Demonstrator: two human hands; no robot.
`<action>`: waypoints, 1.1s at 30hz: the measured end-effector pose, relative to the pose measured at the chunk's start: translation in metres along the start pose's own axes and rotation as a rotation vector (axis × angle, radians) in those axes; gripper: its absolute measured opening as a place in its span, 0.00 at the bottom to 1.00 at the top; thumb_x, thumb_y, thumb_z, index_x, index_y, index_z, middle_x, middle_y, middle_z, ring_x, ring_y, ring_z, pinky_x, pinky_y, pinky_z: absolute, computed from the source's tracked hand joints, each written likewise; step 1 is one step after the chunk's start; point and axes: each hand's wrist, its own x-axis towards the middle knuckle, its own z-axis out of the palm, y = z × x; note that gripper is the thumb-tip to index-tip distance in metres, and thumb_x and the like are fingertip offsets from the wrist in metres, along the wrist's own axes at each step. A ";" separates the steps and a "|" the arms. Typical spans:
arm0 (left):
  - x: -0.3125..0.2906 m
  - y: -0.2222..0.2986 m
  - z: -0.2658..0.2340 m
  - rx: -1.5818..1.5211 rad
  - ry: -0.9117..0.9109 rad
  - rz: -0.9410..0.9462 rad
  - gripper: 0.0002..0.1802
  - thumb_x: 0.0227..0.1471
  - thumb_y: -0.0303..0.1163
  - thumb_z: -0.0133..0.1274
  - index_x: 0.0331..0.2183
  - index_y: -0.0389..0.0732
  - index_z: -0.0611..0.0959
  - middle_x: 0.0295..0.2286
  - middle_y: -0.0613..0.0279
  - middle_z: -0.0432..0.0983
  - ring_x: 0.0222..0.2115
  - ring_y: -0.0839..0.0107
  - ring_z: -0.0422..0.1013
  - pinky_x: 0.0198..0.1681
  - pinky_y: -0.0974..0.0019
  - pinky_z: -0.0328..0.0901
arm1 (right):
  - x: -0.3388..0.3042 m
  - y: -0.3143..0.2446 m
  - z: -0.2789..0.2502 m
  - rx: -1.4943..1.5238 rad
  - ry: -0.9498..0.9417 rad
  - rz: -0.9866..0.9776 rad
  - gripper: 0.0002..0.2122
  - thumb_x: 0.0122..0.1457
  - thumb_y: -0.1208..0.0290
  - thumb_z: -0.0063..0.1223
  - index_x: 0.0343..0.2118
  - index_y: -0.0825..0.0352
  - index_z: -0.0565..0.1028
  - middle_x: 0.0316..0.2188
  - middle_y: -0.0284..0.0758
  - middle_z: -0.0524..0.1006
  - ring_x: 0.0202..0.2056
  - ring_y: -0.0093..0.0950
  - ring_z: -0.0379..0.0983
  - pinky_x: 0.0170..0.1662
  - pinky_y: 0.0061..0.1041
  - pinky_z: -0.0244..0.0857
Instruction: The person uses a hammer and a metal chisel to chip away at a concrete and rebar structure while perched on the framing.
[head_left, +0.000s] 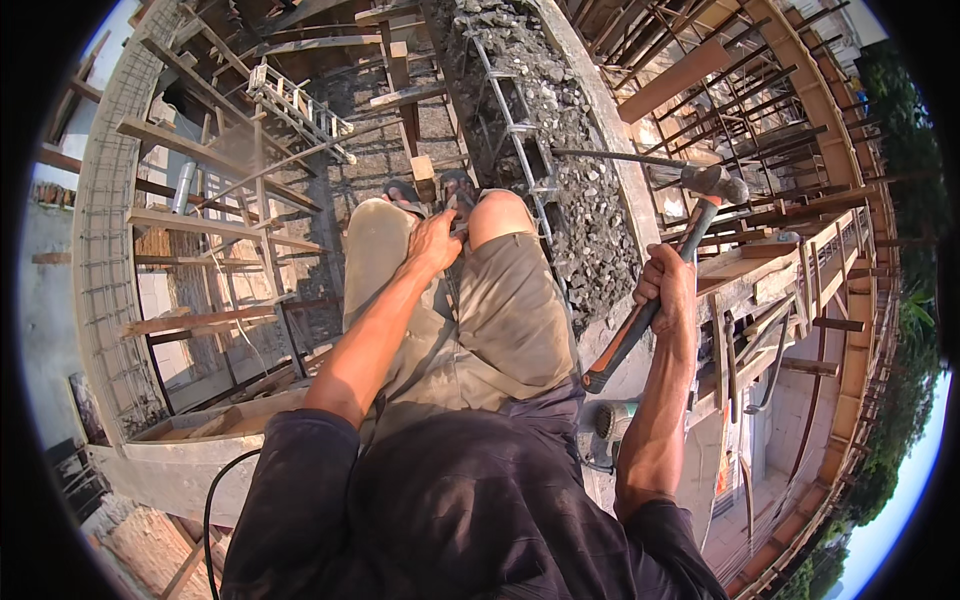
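My right hand [668, 290] is closed round the black and orange handle of a hammer [640, 325]. The hammer is raised at my right side, its worn metal head up and its butt end low. Between my knees, my left hand [437, 243] has its fingers bent and drawn together. Whatever it may hold is too small and dark to name. Below that hand stands an upright timber post [424, 170], close to my sandalled feet. Broken concrete rubble [590, 200] lies along a channel to the right of my knees, with a steel reinforcement cage [522, 130] set in it.
A bare steel bar [620, 156] juts across behind the hammer head. At the left, timber props [220, 160] and a wire mesh strip [108, 240] surround openings. A green power tool [615, 420] sits by my right hip. Wooden formwork [760, 265] and a dense rebar grid [750, 110] lie to the right.
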 end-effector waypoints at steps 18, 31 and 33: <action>0.004 0.015 -0.008 0.016 -0.032 -0.033 0.27 0.51 0.36 0.58 0.53 0.41 0.76 0.48 0.48 0.77 0.50 0.47 0.72 0.53 0.49 0.65 | -0.092 -0.214 -0.126 0.538 0.347 -1.330 0.16 0.62 0.73 0.31 0.17 0.55 0.52 0.12 0.25 0.51 0.14 0.22 0.51 0.27 0.26 0.57; -0.004 0.002 -0.013 0.131 0.015 -0.050 0.28 0.53 0.42 0.57 0.54 0.42 0.76 0.49 0.47 0.77 0.50 0.48 0.72 0.55 0.49 0.64 | -0.072 -0.050 -0.061 0.095 0.148 -0.249 0.14 0.58 0.68 0.55 0.20 0.57 0.63 0.11 0.20 0.53 0.11 0.13 0.48 0.13 0.18 0.45; -0.009 0.002 -0.017 0.145 0.029 -0.059 0.28 0.53 0.42 0.57 0.54 0.42 0.76 0.48 0.47 0.77 0.50 0.48 0.72 0.54 0.49 0.64 | -0.088 -0.096 -0.098 0.202 0.159 -0.502 0.14 0.61 0.68 0.53 0.21 0.58 0.63 0.12 0.20 0.53 0.11 0.13 0.48 0.13 0.17 0.46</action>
